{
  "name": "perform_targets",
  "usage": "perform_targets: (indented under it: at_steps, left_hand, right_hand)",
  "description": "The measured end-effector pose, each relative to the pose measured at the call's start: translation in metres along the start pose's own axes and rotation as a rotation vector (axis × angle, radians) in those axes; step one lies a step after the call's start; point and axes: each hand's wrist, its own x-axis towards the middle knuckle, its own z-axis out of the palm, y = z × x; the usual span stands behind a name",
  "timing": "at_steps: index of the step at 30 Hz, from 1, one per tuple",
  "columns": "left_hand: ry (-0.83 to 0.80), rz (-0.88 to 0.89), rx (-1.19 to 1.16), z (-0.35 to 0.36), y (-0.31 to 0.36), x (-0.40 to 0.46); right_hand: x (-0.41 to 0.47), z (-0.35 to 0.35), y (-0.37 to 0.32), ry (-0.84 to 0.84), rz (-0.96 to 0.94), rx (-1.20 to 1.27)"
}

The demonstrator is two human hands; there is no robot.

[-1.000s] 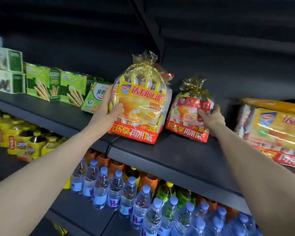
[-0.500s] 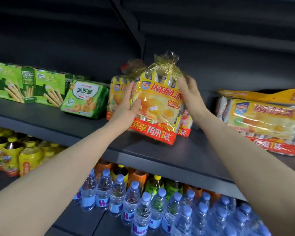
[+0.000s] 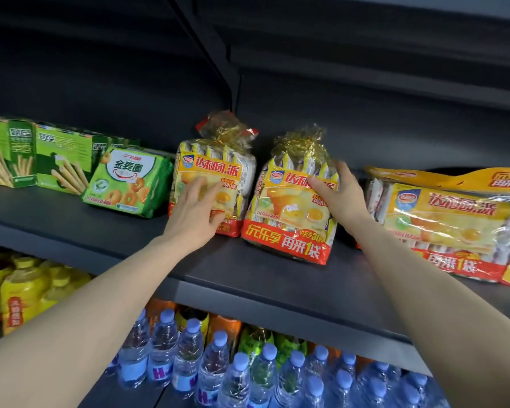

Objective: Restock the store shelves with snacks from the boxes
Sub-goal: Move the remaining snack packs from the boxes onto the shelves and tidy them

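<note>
Shelf (image 3: 248,269), contents by clock from centre:
- 12 o'clock: two snack bags standing side by side, touching, left bag (image 3: 212,172) and right bag (image 3: 289,219).
- 9 o'clock: biscuit pack (image 3: 124,184) against the left bag; boxes (image 3: 42,154) beyond it.
- 3 o'clock: bags lying stacked (image 3: 442,219).
- 6 o'clock, lower shelf: water bottles (image 3: 218,372).
- 8 o'clock: drink bottles (image 3: 21,293).

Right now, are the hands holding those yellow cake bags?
The right hand grips the right bag by its upper right side. The left hand only presses flat on the left bag.
</note>
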Motion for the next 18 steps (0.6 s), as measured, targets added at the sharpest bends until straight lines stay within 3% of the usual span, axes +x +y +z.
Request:
perform_targets:
  at_steps: [6,18]
  left_hand:
    - [0.042,0.049,0.082,0.012,-0.008,-0.003]
    - [0.050,0.046,0.103,0.006,0.000,-0.007]
  right_hand:
    - [0.021,0.012,0.017,0.027,-0.122,-0.250]
    - [-0.004,0.000,0.003,0.147,-0.144,-0.503]
